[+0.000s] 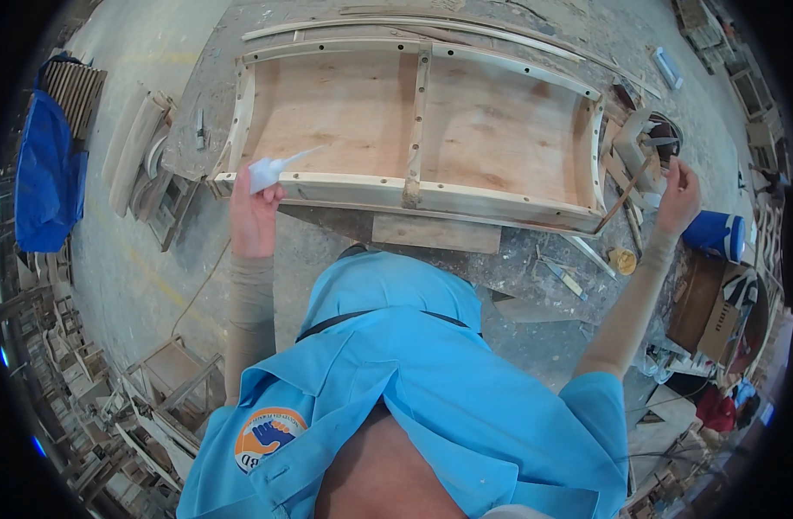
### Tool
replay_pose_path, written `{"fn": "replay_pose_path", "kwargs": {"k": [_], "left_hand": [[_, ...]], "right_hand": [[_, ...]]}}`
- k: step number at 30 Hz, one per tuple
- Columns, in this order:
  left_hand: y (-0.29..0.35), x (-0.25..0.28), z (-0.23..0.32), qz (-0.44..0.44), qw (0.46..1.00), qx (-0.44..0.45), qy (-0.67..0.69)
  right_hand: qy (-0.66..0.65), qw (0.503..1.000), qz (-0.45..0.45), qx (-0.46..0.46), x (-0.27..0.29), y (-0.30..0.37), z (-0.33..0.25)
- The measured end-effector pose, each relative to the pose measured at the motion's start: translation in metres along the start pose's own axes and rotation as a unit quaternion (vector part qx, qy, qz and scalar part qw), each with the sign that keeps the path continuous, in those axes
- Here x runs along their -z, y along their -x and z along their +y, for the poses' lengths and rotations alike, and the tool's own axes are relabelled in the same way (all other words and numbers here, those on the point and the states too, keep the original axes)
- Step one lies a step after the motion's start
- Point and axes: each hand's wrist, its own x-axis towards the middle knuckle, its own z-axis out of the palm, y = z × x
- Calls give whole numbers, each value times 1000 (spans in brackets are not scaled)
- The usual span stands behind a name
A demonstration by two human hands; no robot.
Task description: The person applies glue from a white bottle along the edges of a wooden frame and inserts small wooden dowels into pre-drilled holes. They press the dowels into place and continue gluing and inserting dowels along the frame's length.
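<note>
White nozzle bottle [263,176]: clasped in left hand [255,218], spout slanting over the left bay of wooden frame [420,112], seemingly for easy aim; frame lies crosswise in front, open side up, presumably exposing its rails; right hand [679,199]: raised beyond the frame's right end, fingertips bunched, cannot tell whether gripping anything

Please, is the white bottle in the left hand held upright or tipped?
Tipped: the white bottle in the left hand leans sideways, its thin nozzle pointing rightward.

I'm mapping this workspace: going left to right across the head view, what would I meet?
Blue tarp → left hand holding white bottle → wooden frame's middle divider → right hand → blue container.
</note>
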Motion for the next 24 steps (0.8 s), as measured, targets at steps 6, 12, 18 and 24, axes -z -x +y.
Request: {"fn": "replay_pose_path", "kwargs": {"k": [6,12,18,24], "left_hand": [[-33,-1,4,-81,997,5,1],[-55,9,-1,-114,992,46,29],[-63,16,-3,-152,984,76,48],[-65,19,-3,-159,984,82,24]], "right_hand": [[-231,963,-104,-90,-13,119,-95],[-323,927,-185,-53,-55,204,-202],[-288,939,-186,31,-77,220,-238],[-225,946,-174,153,-84,219,-240]]}}
